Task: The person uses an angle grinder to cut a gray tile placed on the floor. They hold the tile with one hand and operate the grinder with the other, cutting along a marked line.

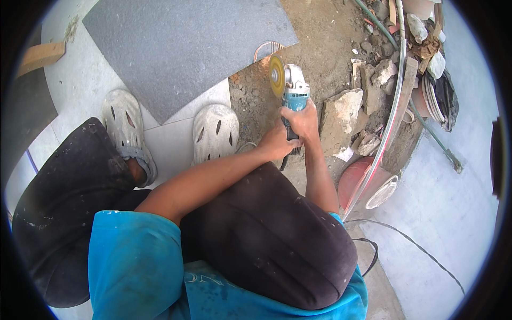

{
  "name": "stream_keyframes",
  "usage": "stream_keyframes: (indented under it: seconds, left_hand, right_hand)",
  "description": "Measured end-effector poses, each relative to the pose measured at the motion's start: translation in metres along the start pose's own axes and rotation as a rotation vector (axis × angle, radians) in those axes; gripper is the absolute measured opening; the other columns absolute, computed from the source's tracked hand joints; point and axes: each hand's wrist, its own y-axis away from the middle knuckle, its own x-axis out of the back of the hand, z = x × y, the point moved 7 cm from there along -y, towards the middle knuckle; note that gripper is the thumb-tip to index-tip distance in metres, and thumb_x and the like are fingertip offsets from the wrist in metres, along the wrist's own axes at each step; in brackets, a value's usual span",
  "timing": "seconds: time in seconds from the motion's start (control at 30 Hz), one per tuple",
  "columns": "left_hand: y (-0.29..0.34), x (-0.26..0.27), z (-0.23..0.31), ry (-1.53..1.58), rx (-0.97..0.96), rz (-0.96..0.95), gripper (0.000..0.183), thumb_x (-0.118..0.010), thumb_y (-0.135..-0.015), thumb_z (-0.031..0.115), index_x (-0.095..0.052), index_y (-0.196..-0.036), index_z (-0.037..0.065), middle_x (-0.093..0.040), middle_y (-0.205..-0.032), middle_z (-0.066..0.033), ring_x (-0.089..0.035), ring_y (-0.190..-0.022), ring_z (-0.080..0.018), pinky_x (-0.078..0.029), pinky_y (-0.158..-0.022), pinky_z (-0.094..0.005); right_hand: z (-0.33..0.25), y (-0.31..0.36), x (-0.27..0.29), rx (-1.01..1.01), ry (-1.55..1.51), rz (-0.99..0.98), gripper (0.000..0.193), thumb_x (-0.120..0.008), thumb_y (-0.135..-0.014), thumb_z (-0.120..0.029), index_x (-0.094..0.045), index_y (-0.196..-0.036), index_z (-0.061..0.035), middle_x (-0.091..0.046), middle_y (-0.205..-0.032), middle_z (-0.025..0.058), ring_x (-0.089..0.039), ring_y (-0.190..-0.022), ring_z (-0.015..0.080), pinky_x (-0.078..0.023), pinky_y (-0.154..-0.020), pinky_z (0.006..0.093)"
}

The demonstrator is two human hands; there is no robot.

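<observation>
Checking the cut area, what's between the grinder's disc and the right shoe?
In the head view, only rubbly dirt and the grey tile's edge lie between the yellow disc and the right shoe.

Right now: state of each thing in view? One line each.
Angle grinder: gripped in both hands, yellow disc at the tile's corner.
Left hand: closed on the grinder's handle.
Right hand: closed on the grinder's body.
Grey tile: lying flat, one corner under the shoes.
Red bucket: tipped on its side.

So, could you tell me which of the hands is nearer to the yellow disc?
Right. The right hand grips the grinder just behind the yellow disc; the left hand holds farther back.
</observation>
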Motion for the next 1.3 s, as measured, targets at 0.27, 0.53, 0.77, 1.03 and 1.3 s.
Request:
stream_keyframes:
  seconds: [0.27,0.53,0.77,1.03,1.3]
  left_hand:
    - [-0.007,-0.003,-0.004,-0.001,0.082,-0.104,0.11,-0.081,-0.083,0.04,-0.01,-0.148,-0.013,-0.038,-0.145,-0.0371,-0.045,-0.135,-0.044,-0.04,-0.11,-0.047]
    - [-0.007,0.002,0.001,-0.014,-0.028,0.047,0.087,-0.079,-0.083,0.03,-0.028,-0.143,-0.005,-0.056,-0.132,-0.0273,-0.057,-0.124,-0.0408,-0.045,-0.103,-0.0471]
    - [-0.01,0.002,0.006,0.069,0.016,-0.05,0.104,-0.083,-0.082,0.035,-0.017,-0.148,-0.011,-0.036,-0.147,-0.0338,-0.042,-0.137,-0.0434,-0.038,-0.111,-0.0476]
    - [-0.011,0.007,0.011,0.047,-0.017,-0.017,0.099,-0.083,-0.082,0.033,-0.022,-0.146,-0.01,-0.04,-0.144,-0.0328,-0.044,-0.136,-0.0423,-0.039,-0.11,-0.0478]
    - [-0.014,0.009,0.013,0.055,-0.04,-0.009,0.097,-0.082,-0.082,0.028,-0.021,-0.147,-0.01,-0.04,-0.145,-0.0321,-0.042,-0.137,-0.0425,-0.038,-0.112,-0.0485]
  right_hand:
    - [-0.005,-0.003,0.001,-0.012,0.011,-0.019,0.05,-0.075,-0.068,-0.021,-0.063,-0.111,0.0027,-0.073,-0.091,0.0148,-0.07,-0.083,0.0227,-0.054,-0.077,0.0367]
    - [-0.009,-0.005,0.002,-0.03,0.038,-0.022,0.05,-0.075,-0.068,-0.021,-0.064,-0.11,0.0026,-0.073,-0.09,0.0146,-0.07,-0.083,0.0226,-0.054,-0.076,0.0368]
    - [-0.007,-0.01,0.003,0.021,0.021,0.008,0.04,-0.077,-0.069,-0.022,-0.065,-0.098,0.0028,-0.071,-0.084,0.0096,-0.066,-0.076,0.0163,-0.054,-0.073,0.034]
    - [-0.006,-0.014,0.001,0.021,-0.003,0.003,0.04,-0.078,-0.069,-0.02,-0.065,-0.099,0.0029,-0.071,-0.085,0.0086,-0.065,-0.076,0.0152,-0.054,-0.072,0.0333]
    - [-0.007,-0.018,0.002,0.021,0.024,0.01,0.041,-0.078,-0.069,-0.02,-0.064,-0.1,0.0032,-0.071,-0.086,0.0091,-0.066,-0.076,0.016,-0.055,-0.072,0.0333]
